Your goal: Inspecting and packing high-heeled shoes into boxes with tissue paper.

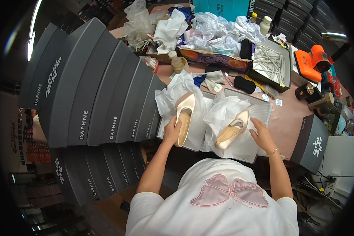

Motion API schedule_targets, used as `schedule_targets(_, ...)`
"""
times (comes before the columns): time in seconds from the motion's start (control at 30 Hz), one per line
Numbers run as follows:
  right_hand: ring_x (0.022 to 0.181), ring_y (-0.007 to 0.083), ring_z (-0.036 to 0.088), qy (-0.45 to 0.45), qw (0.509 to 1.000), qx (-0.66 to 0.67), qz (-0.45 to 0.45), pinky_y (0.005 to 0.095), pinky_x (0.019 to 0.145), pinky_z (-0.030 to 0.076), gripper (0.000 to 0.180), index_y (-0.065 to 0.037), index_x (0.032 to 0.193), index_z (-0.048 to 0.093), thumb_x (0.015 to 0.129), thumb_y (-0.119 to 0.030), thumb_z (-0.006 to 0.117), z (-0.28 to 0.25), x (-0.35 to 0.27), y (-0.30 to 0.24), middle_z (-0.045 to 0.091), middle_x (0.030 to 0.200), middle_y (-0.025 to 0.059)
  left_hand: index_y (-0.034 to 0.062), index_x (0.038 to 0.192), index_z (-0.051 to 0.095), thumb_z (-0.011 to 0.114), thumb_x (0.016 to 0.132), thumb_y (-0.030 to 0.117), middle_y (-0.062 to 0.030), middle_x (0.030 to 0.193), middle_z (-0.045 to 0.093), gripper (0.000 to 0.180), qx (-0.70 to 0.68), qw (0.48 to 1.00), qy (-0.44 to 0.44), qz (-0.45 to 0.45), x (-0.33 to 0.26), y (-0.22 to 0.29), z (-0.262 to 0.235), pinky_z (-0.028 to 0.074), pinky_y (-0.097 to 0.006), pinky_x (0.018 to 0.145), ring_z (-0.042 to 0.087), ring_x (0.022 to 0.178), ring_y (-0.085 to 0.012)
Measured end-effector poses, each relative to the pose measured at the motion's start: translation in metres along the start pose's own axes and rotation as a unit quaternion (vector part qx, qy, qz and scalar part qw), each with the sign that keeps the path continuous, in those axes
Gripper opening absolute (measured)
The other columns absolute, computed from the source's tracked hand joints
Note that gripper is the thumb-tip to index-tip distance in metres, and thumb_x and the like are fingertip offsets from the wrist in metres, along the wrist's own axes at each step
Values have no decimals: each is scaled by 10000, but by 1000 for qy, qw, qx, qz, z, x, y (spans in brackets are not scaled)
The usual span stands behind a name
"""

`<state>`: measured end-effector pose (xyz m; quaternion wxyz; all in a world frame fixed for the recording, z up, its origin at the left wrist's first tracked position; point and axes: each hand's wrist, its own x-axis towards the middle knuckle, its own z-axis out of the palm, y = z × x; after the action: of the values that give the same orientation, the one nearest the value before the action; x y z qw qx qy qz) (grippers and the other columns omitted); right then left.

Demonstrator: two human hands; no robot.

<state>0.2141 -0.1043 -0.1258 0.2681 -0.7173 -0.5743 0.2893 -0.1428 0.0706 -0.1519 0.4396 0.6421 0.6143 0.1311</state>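
Observation:
In my left hand (171, 130) is a pale beige pointed pump (187, 112), its toe turned away from me, my fingers closed round its side. The matching pump (233, 131) rests on white tissue paper (220, 118) to the right, sole and opening partly visible. Beside its toe, my right hand (262, 135) is held with fingers spread, and nothing is in it. More crumpled tissue (177, 86) lies behind the left shoe. Under the paper sit the grey shoe box parts (269, 105), mostly covered.
Tall stacks of dark grey shoe boxes (94, 86) crowd the left. Behind are a carton of crumpled paper (212, 55), a box of white sticks (269, 59), a brush (270, 91) and a plastic bottle (178, 61). At right stand an orange device (312, 63) and another shoe box (310, 143).

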Motion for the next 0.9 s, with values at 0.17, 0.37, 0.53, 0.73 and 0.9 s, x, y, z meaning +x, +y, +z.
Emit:
schedule_targets(0.17, 1108, 282, 581, -38, 954, 289, 64, 341, 914, 480, 433, 23, 1276, 511, 909, -181, 614, 8, -9, -87, 591, 1175, 241, -48, 1200, 554, 493, 851, 195, -280, 961, 641, 429, 66, 994, 50, 77, -27, 11, 6, 505, -444, 751, 646, 869, -395)
schedule_targets(0.37, 1065, 262, 605, -56, 795, 593, 118, 353, 889, 513, 485, -34, 1377, 366, 960, -219, 532, 70, 11, -140, 603, 1155, 153, -34, 1195, 567, 645, 810, 115, -191, 1023, 639, 421, 31, 937, 163, 308, -89, 102, -14, 515, -386, 768, 643, 885, -339)
schedule_targets(0.53, 755, 218, 642, 28, 728, 678, 98, 353, 703, 557, 402, -41, 1248, 451, 979, -336, 492, 53, 13, -139, 598, 825, 86, -22, 1309, 462, 702, 822, 233, -195, 1131, 575, 600, -12, 876, 196, 441, -115, 106, 12, 478, -372, 879, 593, 1015, -296)
schedule_targets(0.73, 666, 204, 630, 38, 723, 682, 101, 321, 633, 540, 342, -43, 979, 544, 937, -381, 560, 45, -25, -127, 606, 783, 88, -12, 1392, 344, 635, 899, 106, -135, 1115, 572, 584, -446, 881, -91, 130, -92, 100, 41, 487, -288, 864, 579, 999, -160)
schedule_targets(0.9, 677, 211, 628, 65, 747, 657, 82, 304, 607, 516, 270, 1, 962, 564, 968, -264, 513, 42, -45, -135, 602, 753, 123, -54, 1357, 369, 636, 878, 9, -79, 939, 614, 552, -422, 890, -124, 119, -90, 118, 53, 508, -211, 723, 603, 810, -91)
